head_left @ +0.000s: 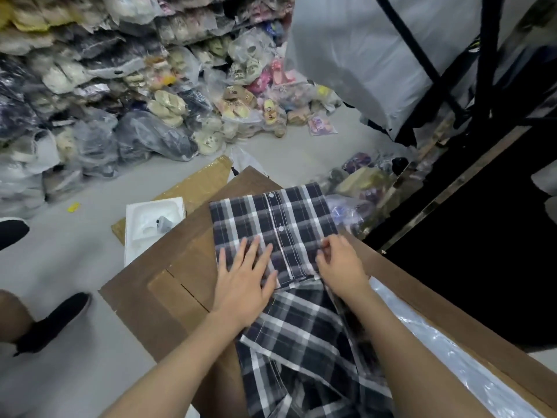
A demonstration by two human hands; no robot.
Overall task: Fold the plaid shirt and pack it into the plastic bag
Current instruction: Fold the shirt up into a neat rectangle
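Mid-fold on the plaid shirt (271, 218), bagging not started yet

Closest to me, the lower part of the shirt is loose and rumpled, hanging off the near edge of the brown table (180, 267), so that bit isn't folded. Just past it my left hand (242, 282) lies flat with fingers spread, pressing the cloth. My right hand (342, 267) has its fingers curled at the shirt's right edge, pinching the fabric as far as I can tell. Beyond the hands the far half lies smooth and squared, button placket up, dark check with white lines. I'd call it roughly halfway through folding. The clear plastic (452, 357) along the right is probably the bags. Farther out: a white foam tray (147, 224) and heaps of bagged slippers (120, 86).
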